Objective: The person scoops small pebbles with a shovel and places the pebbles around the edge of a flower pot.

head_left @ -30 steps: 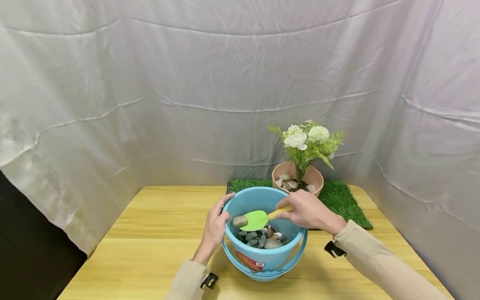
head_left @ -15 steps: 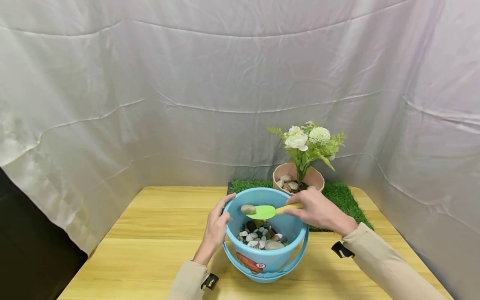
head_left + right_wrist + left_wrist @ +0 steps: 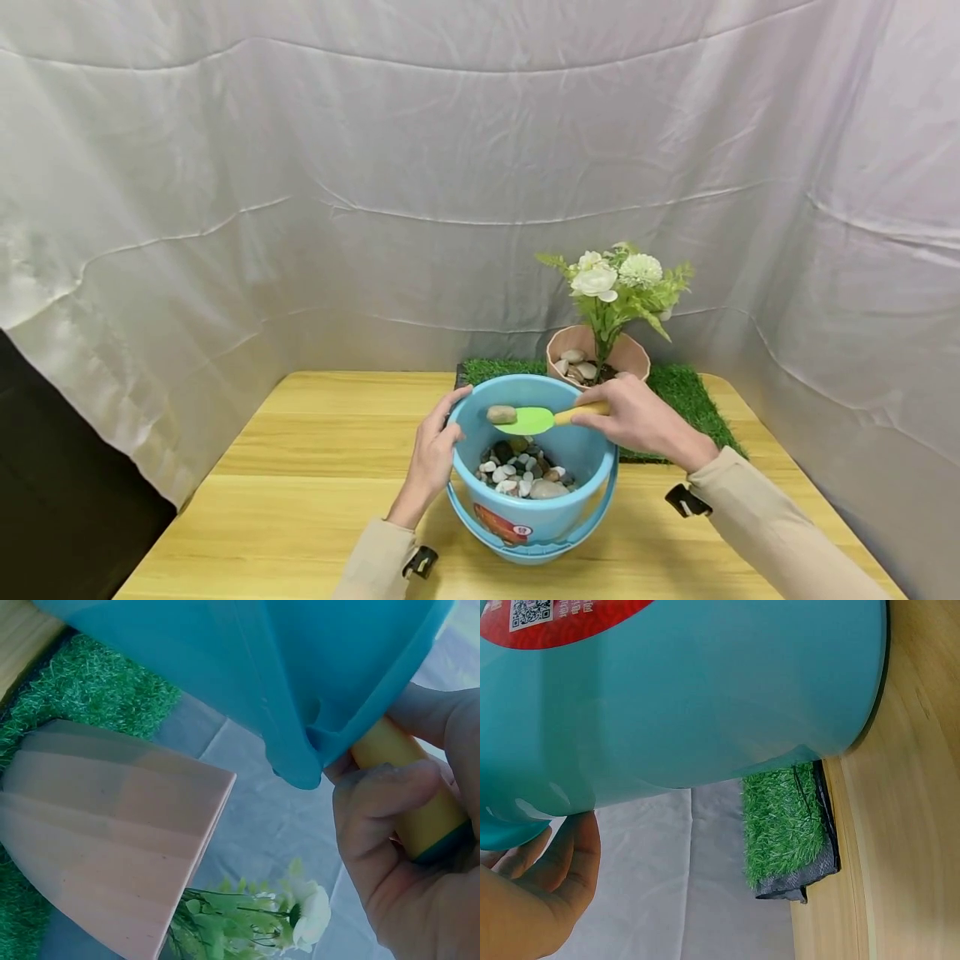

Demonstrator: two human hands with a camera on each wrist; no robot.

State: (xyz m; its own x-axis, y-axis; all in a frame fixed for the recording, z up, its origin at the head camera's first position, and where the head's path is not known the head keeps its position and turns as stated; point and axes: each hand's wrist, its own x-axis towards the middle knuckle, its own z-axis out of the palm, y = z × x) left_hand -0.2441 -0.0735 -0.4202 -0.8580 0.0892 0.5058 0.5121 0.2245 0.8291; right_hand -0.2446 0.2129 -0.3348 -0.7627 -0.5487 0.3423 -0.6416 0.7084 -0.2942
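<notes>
In the head view my left hand point(image 3: 431, 454) grips the left rim of a light blue bucket point(image 3: 525, 389). My right hand point(image 3: 645, 421) holds a small trowel point(image 3: 534, 421) by its yellow handle point(image 3: 424, 802), its green blade pointing left over the bucket's inside. A greyish-brown stone point(image 3: 501, 414) lies at the blade's tip. Below, a layer of mixed white, grey and brown pebbles point(image 3: 517, 475) covers the bucket's bottom, with a larger pale stone point(image 3: 549, 489) among them. The left wrist view shows the fingers point(image 3: 577, 855) at the bucket's rim.
Behind the bucket, a pink pot point(image 3: 632, 358) with white flowers point(image 3: 595, 282) and several stones stands on a green turf mat point(image 3: 686, 417). The wooden table point(image 3: 322, 475) spreads around, backed by grey curtains point(image 3: 420, 167). The bucket's handle point(image 3: 480, 533) hangs down in front.
My right hand has moved right and slightly up with the trowel. The stone on the blade has risen and shifted right, away from the left rim. My left hand stays on the bucket.
</notes>
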